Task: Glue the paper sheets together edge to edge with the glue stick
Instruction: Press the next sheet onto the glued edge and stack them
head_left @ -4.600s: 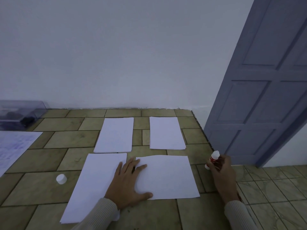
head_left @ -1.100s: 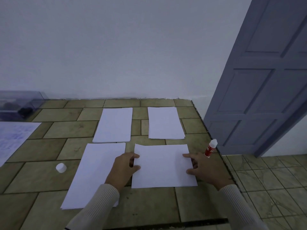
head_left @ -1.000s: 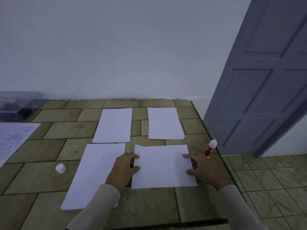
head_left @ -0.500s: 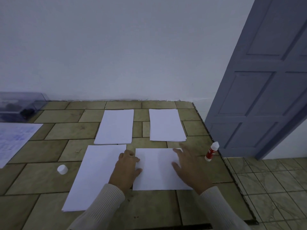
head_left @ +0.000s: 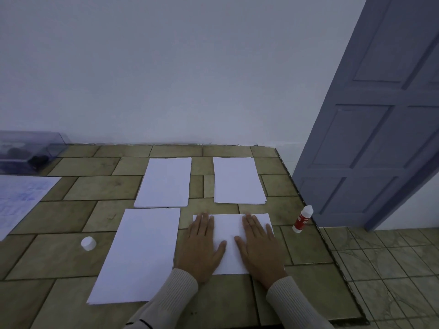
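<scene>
Several white paper sheets lie on a tiled tabletop. My left hand and my right hand press flat, fingers straight, on the near right sheet. A longer sheet lies just left of it, with a narrow gap between. Two more sheets lie behind: back left sheet, back right sheet. The red and white glue stick stands uncapped by the table's right edge, apart from my right hand. Its white cap sits on the table at the left.
A printed sheet lies at the far left and a clear plastic box stands at the back left by the white wall. The table's right edge drops to a tiled floor beside a blue-grey door.
My right hand set the glue stick down on the table's right side. Both hands shifted the near right sheet and now lie flat on it, side by side.
</scene>
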